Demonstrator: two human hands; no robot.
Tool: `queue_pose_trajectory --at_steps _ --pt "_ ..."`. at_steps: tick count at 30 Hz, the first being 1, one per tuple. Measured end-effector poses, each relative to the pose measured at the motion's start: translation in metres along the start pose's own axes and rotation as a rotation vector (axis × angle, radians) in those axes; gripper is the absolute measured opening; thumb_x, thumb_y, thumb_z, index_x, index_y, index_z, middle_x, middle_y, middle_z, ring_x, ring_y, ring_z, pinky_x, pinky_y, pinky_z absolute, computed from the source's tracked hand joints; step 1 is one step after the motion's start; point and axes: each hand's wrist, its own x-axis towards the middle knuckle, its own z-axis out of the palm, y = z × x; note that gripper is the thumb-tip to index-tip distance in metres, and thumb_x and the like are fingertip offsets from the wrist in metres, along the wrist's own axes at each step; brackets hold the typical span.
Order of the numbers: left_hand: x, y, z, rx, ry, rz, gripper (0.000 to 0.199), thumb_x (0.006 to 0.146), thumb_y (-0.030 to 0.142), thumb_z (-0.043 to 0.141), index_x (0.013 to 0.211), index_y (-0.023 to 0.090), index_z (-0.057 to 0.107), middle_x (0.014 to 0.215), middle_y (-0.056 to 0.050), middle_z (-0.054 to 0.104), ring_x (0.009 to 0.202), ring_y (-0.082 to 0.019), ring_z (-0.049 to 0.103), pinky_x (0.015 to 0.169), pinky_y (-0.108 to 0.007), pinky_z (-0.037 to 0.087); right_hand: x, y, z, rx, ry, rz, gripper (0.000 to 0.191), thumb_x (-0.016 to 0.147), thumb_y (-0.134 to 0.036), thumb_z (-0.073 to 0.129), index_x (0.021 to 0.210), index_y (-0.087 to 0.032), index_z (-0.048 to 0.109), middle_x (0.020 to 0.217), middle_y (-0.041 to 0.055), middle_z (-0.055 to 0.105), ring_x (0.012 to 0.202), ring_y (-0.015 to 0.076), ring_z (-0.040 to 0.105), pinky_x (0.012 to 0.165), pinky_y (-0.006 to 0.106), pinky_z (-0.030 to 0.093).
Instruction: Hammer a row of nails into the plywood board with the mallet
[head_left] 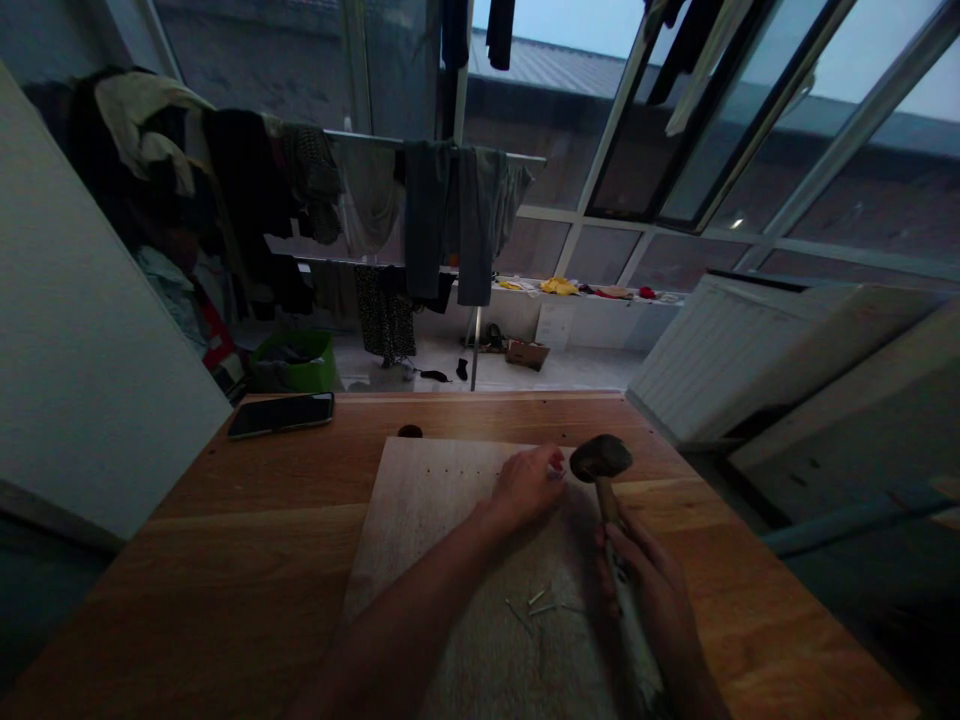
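Observation:
My right hand [649,570] is wrapped round the wooden handle of a hammer [602,458]. The hammer's dark head is raised just to the right of my left hand [529,485]. That hand rests near the far right corner of a pale wooden board [420,540], its fingers pinched on what looks like a nail, mostly hidden by the fingertips. Along the board's far edge runs a row of small dark dots [447,471], too small to make out. Several loose nails [538,597] lie on the board between my forearms.
Under the board is a wooden table [225,570]. A phone [281,415] lies at its far left corner, and a dark round spot [410,431] shows behind the board. Beyond the table stand a laundry rack [476,345] with clothes and a green basket [315,365].

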Motion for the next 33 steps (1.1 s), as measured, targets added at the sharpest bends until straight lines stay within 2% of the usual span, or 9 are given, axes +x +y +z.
queue_pose_trajectory --at_steps 2,4,9,11,16,22,27,30,33 --pt "0.0 0.006 -0.002 0.058 0.035 0.009 0.034 0.08 0.027 0.071 0.111 0.018 0.064 0.115 -0.007 0.069 0.1 -0.022 0.066 0.087 -0.031 0.051 -0.002 -0.006 -0.004 0.14 0.028 -0.038 0.039 0.069 -0.049 0.082 0.093 -0.022 0.066 0.054 -0.0063 0.056 0.032 0.0088 0.043 0.028 0.02 0.034" --pt "-0.002 0.019 -0.004 0.102 -0.028 0.092 0.033 0.08 0.034 0.072 0.108 0.018 0.065 0.118 -0.008 0.066 0.099 -0.022 0.065 0.083 -0.031 0.051 -0.002 -0.01 -0.012 0.282 0.038 -0.097 0.029 0.073 -0.043 0.079 0.082 -0.023 0.061 0.056 -0.0066 0.054 0.033 0.0067 0.041 0.028 0.018 0.033" --pt "-0.019 0.058 0.007 0.261 -0.599 0.44 0.025 0.083 0.045 0.07 0.087 0.02 0.072 0.096 -0.004 0.072 0.084 -0.023 0.069 0.065 -0.03 0.049 0.0 -0.009 -0.035 0.384 0.098 -0.282 0.017 0.082 -0.04 0.069 0.083 -0.027 0.059 0.061 -0.0066 0.051 0.035 0.0072 0.034 0.03 0.021 0.031" --pt "-0.029 0.069 0.016 0.309 -0.673 0.475 0.029 0.084 0.046 0.069 0.091 0.019 0.073 0.1 -0.006 0.074 0.084 -0.025 0.07 0.062 -0.031 0.049 -0.001 -0.007 -0.039 0.376 0.12 -0.307 0.016 0.081 -0.04 0.07 0.086 -0.029 0.06 0.063 -0.0064 0.052 0.037 0.0086 0.035 0.031 0.022 0.032" --pt "-0.044 0.078 0.028 0.379 -0.646 0.486 0.033 0.092 0.041 0.062 0.107 0.015 0.074 0.108 -0.014 0.075 0.089 -0.03 0.072 0.067 -0.039 0.056 -0.004 -0.008 -0.032 0.377 0.082 -0.274 0.021 0.08 -0.044 0.071 0.081 -0.027 0.058 0.057 -0.0072 0.044 0.036 0.008 0.031 0.03 0.022 0.026" --pt "-0.038 0.07 0.019 0.441 -0.618 0.467 0.011 0.075 0.029 0.08 0.076 0.018 0.075 0.083 -0.012 0.076 0.069 -0.028 0.07 0.058 -0.035 0.052 -0.004 -0.014 -0.024 0.27 0.087 -0.186 0.027 0.082 -0.051 0.068 0.076 -0.028 0.055 0.053 -0.0059 0.039 0.037 0.0108 0.031 0.033 0.026 0.026" --pt "-0.015 0.045 -0.008 0.129 -0.612 0.403 0.005 0.078 0.023 0.076 0.074 0.02 0.074 0.079 -0.002 0.075 0.071 -0.019 0.067 0.063 -0.026 0.048 -0.001 -0.01 -0.021 0.203 0.063 -0.115 0.034 0.072 -0.051 0.078 0.072 -0.026 0.054 0.049 -0.0067 0.043 0.037 0.0097 0.036 0.036 0.024 0.03" --pt "0.0 0.019 -0.029 -0.074 -0.447 0.283 0.009 0.079 0.014 0.07 0.085 0.016 0.076 0.084 -0.002 0.075 0.076 -0.016 0.067 0.071 -0.023 0.048 0.0 -0.009 -0.008 0.147 0.041 -0.017 0.042 0.07 -0.057 0.078 0.073 -0.024 0.052 0.047 -0.0073 0.046 0.034 0.0075 0.035 0.033 0.02 0.026" --pt "0.009 -0.009 -0.043 -0.181 -0.181 0.099 0.009 0.081 0.016 0.067 0.086 0.013 0.075 0.084 -0.003 0.074 0.077 -0.015 0.065 0.073 -0.024 0.048 0.002 -0.014 0.006 -0.003 0.082 -0.03 0.046 0.07 -0.061 0.076 0.078 -0.024 0.052 0.047 -0.0075 0.05 0.035 0.0085 0.04 0.033 0.019 0.031"
